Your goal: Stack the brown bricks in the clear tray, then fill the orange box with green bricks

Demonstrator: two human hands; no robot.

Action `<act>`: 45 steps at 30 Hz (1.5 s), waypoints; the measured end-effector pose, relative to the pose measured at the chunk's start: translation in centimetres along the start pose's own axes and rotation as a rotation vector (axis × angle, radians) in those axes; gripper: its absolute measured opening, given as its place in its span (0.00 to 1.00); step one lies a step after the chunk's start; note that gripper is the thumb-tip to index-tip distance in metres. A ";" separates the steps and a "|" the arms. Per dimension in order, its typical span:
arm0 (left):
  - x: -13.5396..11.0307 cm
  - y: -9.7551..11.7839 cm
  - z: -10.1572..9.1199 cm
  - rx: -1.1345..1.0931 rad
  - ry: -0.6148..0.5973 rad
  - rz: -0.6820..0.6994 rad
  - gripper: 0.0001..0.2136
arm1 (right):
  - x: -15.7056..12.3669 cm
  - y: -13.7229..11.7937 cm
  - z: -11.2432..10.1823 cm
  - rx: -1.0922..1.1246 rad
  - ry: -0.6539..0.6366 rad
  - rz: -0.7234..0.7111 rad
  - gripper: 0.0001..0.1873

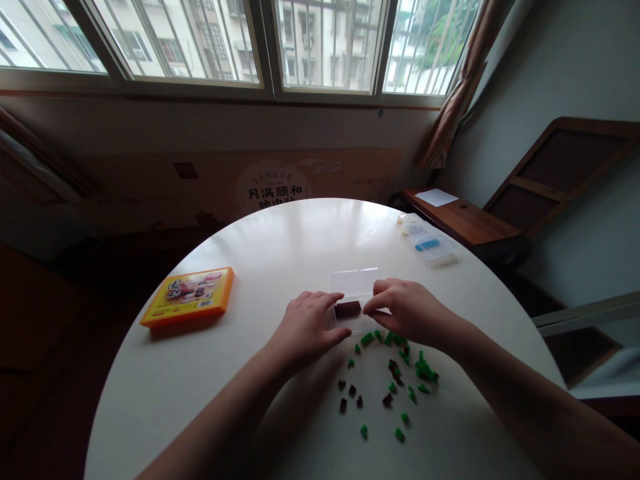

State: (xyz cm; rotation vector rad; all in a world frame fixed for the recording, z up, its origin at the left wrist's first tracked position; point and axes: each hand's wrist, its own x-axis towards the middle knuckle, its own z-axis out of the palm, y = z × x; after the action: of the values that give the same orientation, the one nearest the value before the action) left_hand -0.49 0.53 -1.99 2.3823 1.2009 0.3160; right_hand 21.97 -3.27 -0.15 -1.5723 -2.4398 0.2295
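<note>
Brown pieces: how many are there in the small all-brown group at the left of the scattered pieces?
4: an upper-left piece, an upper-right piece, a lower-left piece and a lower-right piece. None seems hidden there; more brown pieces lie among the green pieces.

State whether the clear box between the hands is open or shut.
The clear box is open: its lid is folded back, and the brown strip inside shows uncovered.

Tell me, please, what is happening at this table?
A person's left hand spans the left end of a clear plastic box with a dark brown block in it. The right hand is at the block's right end; whether it holds a piece, I cannot tell. Small green pieces and brown pieces lie loose nearer the person.
</note>
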 end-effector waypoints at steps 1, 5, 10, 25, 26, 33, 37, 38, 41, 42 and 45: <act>0.0 0.0 0.0 0.001 -0.003 -0.001 0.27 | -0.1 0.2 -0.2 0.000 0.014 0.002 0.09; 0.1 0.1 -0.1 0.005 -0.015 -0.007 0.28 | -0.8 0.7 -1.9 0.008 0.078 -0.001 0.10; 0.3 0.0 0.0 0.000 -0.015 -0.010 0.28 | -2.0 0.2 -4.0 0.069 -0.056 -0.076 0.10; 0.2 0.0 0.0 0.012 -0.012 0.001 0.26 | -2.6 -0.9 -2.8 0.018 -0.385 -0.138 0.10; 0.2 0.0 -0.1 0.011 -0.009 0.004 0.26 | -2.5 -0.9 -2.7 0.002 -0.387 -0.145 0.09; 0.5 -0.1 0.0 0.007 -0.017 -0.005 0.26 | -2.4 -0.9 -2.1 -0.047 -0.388 -0.160 0.07; 0.6 -0.2 0.1 0.007 -0.010 0.000 0.27 | -2.3 -0.8 -2.0 -0.047 -0.399 -0.166 0.06; 0.6 -0.2 0.0 0.008 -0.010 0.001 0.28 | -2.4 -0.8 -2.1 -0.046 -0.395 -0.168 0.07; 0.6 -0.2 0.0 0.008 -0.013 0.003 0.28 | -2.4 -0.5 -2.7 0.000 -0.343 -0.188 0.09; 0.6 -0.3 -0.1 0.006 -0.015 0.004 0.28 | -2.4 -0.4 -2.9 0.031 -0.317 -0.196 0.09; 0.7 -0.5 0.0 -0.008 -0.024 0.002 0.28 | -2.1 0.3 -3.5 0.120 -0.222 -0.208 0.09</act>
State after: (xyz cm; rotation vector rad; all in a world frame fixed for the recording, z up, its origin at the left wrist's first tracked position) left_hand -0.42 1.34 -2.20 2.3736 1.1844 0.2922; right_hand 23.98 -5.02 2.94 -1.2935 -2.6763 0.5273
